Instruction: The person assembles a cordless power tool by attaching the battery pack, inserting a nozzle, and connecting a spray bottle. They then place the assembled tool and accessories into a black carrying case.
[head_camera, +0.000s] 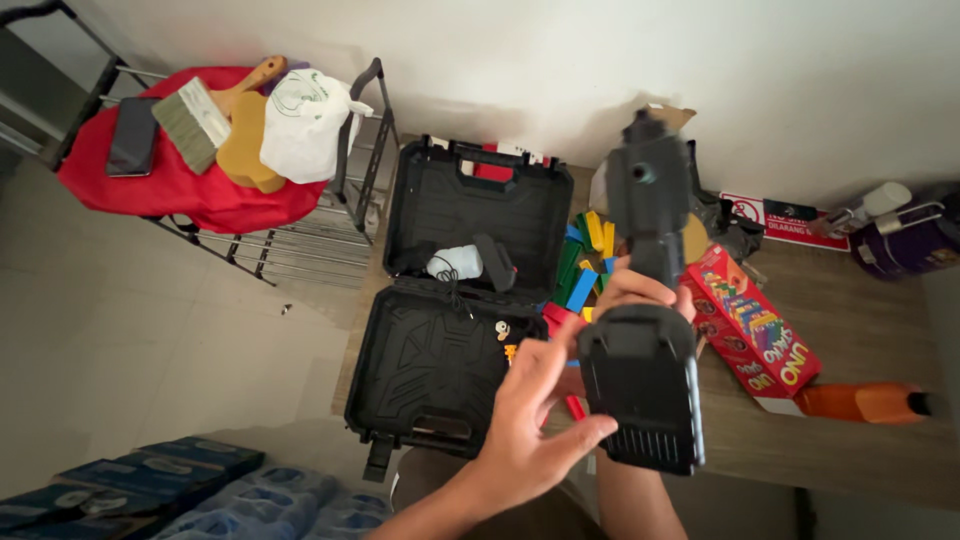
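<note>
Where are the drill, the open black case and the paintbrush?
drill (648, 190), head view, on its upper body.
black case (425, 365), head view, on the lower half's inner floor.
paintbrush (190, 122), head view, on the bristles.

At the right of the frame a long red carton (757, 335) with bright many-coloured print lies slantwise on the wooden table (860, 310). Above it, against the wall at the upper right, lies a flat sign (785, 222), red and white with a dark panel. At the upper left a dark phone (132, 136) with a blank screen rests on red cloth (190, 185). Along the lower left edge lie blue plastic-wrapped packs (200, 490).
</note>
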